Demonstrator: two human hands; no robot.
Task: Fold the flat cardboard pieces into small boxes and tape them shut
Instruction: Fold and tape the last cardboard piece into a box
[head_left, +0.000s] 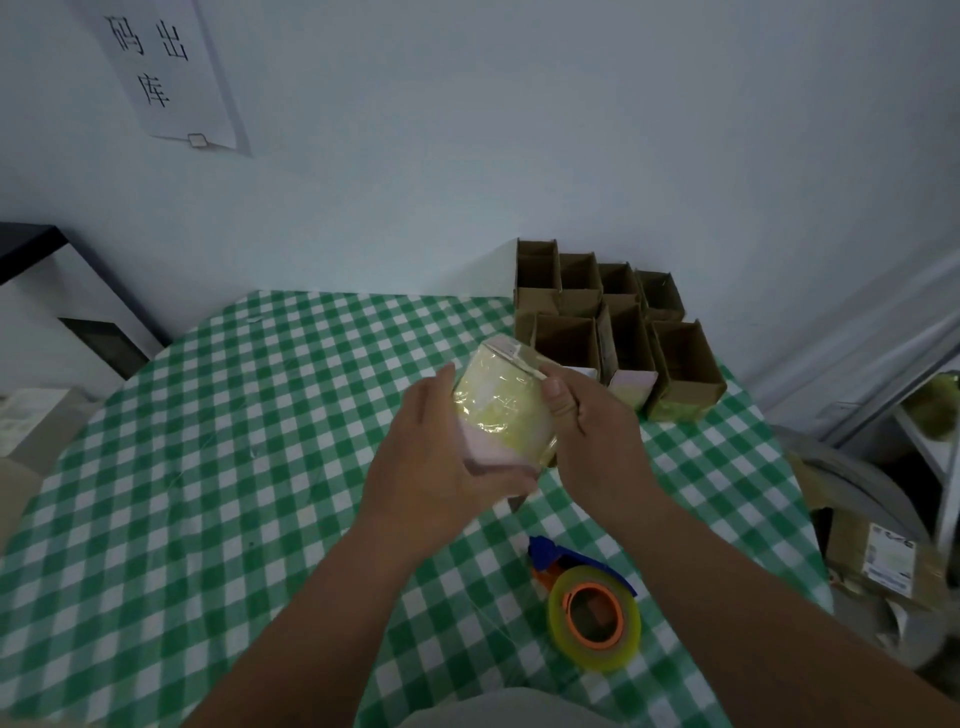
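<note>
1. Tape sits nearest me: a yellowish roll (594, 617) on an orange core, mounted in a dispenser (558, 558) with a blue handle, lying on the green-and-white checked tablecloth (208, 467) just right of my left forearm and below my hands.
2. My left hand (441, 457) cups the small box (501, 410) from the left and underneath, fingers curled round its lower pink edge, thumb up along its side.
3. My right hand (589, 431) grips the same box from the right, thumb pressed on its top right corner. Both hands are clamped on it, close together, holding it tilted above the tablecloth.
4. The box shows a yellow face over a pink band, with shiny clear tape across the surface that faces me.
5. Just beyond my hands, at the far right of the table, stands a cluster of open folded boxes (623, 312), brown cardboard inside, packed side by side in rows; the front ones show pink and yellow outer faces.
6. To the right, off the table, a brown parcel with a printed label (888, 564) lies low down.
7. On the pale wall behind, upper left, hangs a white paper sign (166, 73) with black characters.
</note>
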